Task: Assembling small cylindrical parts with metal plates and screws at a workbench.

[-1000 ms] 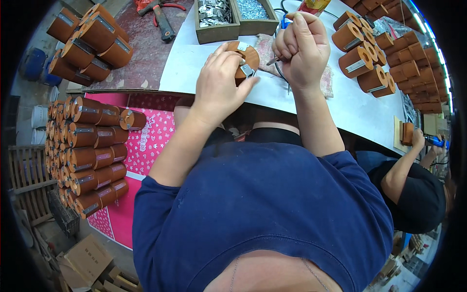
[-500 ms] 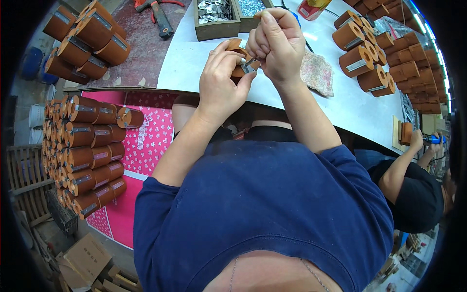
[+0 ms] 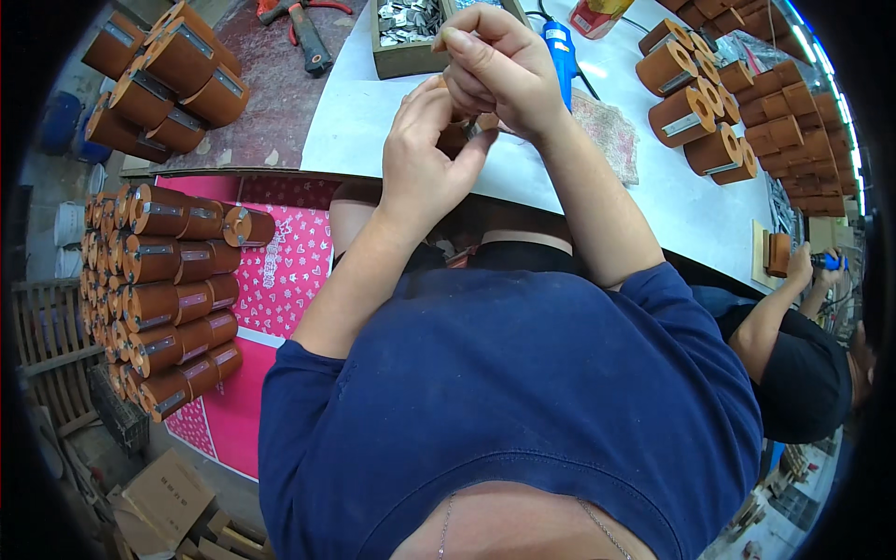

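Observation:
At the table's near edge my left hand (image 3: 422,159) is closed around a brown wooden piece (image 3: 452,142), mostly hidden by my fingers. A bit of metal shows on it beside my thumb. My right hand (image 3: 504,79) is right over the piece, fingers curled in and closed. Whatever they pinch is hidden. Just past my right hand lies a blue power screwdriver (image 3: 561,58) with a dark cord. A stained cloth (image 3: 605,138) lies to the right of my right wrist.
A wooden box (image 3: 407,63) of small metal plates stands at the back. A hammer (image 3: 314,47) lies left of it. Brown wooden cylinders with metal strips are stacked at left (image 3: 154,254), far left (image 3: 177,56) and right (image 3: 679,117). Another person (image 3: 793,364) works at right.
My right hand has shifted left and covers more of the wooden piece, uncovering the blue screwdriver behind it. My left hand has stayed almost in place.

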A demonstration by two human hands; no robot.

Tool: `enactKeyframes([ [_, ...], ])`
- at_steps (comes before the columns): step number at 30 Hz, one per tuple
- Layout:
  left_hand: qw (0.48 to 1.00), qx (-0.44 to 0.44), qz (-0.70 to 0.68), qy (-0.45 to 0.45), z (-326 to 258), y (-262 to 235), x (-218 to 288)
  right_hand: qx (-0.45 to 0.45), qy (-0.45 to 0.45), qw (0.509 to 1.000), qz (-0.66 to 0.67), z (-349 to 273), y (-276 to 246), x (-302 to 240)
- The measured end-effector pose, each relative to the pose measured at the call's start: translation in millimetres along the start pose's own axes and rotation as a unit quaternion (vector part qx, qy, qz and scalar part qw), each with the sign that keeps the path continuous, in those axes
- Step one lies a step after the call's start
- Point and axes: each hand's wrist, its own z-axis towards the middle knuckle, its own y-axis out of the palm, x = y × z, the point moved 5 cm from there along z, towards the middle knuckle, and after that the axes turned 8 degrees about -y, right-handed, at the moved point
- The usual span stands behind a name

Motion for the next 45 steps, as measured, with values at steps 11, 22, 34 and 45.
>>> enactKeyframes([
  [11, 0.995, 0.075, 0.039, 0.054, -2, 6, -5, 0.121, -0.113, 0.869, -0.467, -6, 20, -41],
  [22, 0.994, 0.049, 0.087, 0.039, -6, 4, -2, 0.192, -0.078, 0.946, -0.249, -1, -1, -8],
  [34, 0.995, 0.010, 0.075, 0.072, -5, 5, -8, 0.065, -0.036, 0.979, -0.188, -2, -3, 2],
  [45, 0.996, 0.015, 0.050, 0.075, -4, 4, -10, -0.008, -0.066, 0.985, -0.161, -3, -2, 0],
])
